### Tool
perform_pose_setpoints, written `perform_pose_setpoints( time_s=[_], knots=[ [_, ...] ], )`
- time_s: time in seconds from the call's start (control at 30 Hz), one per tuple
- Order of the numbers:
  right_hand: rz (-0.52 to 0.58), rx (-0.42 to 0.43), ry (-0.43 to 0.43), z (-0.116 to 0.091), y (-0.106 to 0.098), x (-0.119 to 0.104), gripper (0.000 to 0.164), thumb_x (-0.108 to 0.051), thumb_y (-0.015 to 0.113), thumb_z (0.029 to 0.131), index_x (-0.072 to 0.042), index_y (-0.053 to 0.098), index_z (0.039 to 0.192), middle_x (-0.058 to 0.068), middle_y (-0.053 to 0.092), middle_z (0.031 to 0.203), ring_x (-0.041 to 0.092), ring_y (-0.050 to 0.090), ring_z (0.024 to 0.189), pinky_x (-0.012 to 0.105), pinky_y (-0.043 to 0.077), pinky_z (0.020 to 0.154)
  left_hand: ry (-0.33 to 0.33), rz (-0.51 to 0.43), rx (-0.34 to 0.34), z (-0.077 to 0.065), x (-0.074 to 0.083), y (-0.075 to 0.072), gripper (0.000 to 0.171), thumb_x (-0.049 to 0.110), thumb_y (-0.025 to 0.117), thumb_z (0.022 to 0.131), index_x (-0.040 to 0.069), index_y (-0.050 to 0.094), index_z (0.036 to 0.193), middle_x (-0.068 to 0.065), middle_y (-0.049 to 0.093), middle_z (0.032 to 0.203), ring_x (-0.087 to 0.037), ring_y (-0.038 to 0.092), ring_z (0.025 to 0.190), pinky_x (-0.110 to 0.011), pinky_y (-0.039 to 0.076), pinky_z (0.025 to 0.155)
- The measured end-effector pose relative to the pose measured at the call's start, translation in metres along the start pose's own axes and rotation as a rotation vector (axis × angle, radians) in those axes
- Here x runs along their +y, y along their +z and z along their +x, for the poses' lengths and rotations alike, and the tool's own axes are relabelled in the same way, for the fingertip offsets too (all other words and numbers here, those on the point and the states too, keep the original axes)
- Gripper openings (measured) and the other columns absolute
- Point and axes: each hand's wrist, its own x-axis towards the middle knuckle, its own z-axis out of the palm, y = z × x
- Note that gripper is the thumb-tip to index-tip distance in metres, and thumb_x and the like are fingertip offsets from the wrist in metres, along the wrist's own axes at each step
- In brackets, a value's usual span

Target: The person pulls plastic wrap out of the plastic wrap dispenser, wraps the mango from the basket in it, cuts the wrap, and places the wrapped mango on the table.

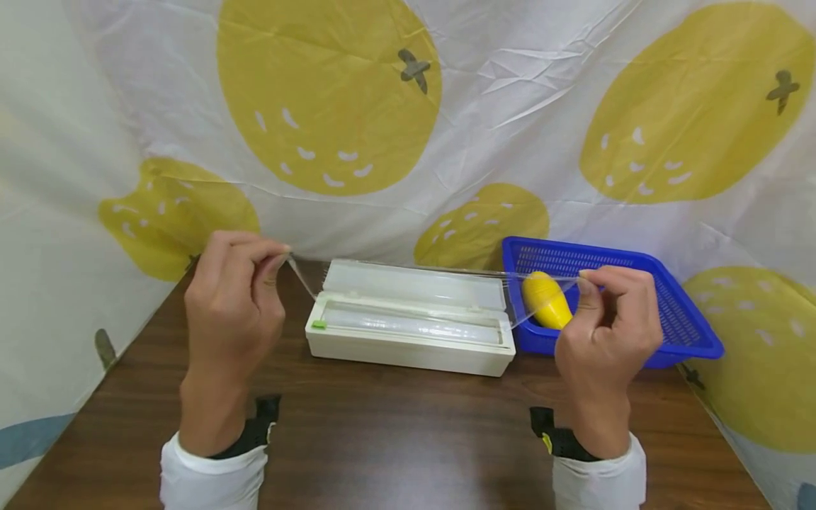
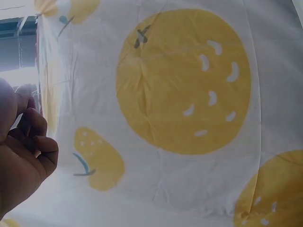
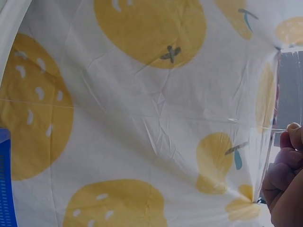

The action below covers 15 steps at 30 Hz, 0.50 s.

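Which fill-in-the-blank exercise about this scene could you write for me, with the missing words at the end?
1. Of the left hand and the right hand, both pinching clear film, the ____ one is nearer the basket.
2. The basket is ____ in colour.
3. The yellow object lies inside the ____.
4. The small piece at the left end of the white box is coloured ____.

Missing words: right; blue; basket; green.

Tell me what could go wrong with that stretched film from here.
The film, pinched near its ends by the left hand and right hand, could slip free or fold and cling to itself. Neither hand holds the white box, so a pull might drag it. In the head view, the film overlaps the blue basket, so it may catch there.
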Motion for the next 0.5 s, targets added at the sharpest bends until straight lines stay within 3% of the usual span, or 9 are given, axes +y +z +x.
perform_pose_setpoints(
  time_s=[0.17, 0.5],
  knots=[
    [0.008, 0.028, -0.012, 0.0001, -0.0015, -0.0008, 0.014, 0.004, 0.063, 0.091, 0.016, 0.063, 0.085, 0.031, 0.060, 0.079, 0.021, 0.045, 0.063, 0.014, 0.032, 0.061, 0.014, -0.009, 0.027, 0.0003, 0.0038, -0.0021, 0.038, 0.020, 0.057, 0.099, -0.013, 0.067, 0.083, -0.030, 0.059, 0.077, -0.041, 0.058, 0.068, -0.053, 0.050, 0.059],
    [0.022, 0.093, -0.005, -0.0005, -0.0059, -0.0050, 0.013, 0.007, 0.063, 0.089, 0.018, 0.062, 0.082, 0.032, 0.058, 0.077, 0.021, 0.046, 0.065, 0.015, 0.033, 0.061, 0.023, 0.005, 0.056, -0.0027, 0.0087, -0.0056, 0.038, 0.019, 0.057, 0.100, -0.013, 0.066, 0.083, -0.030, 0.058, 0.077, -0.040, 0.058, 0.068, -0.051, 0.048, 0.055]
  ],
)
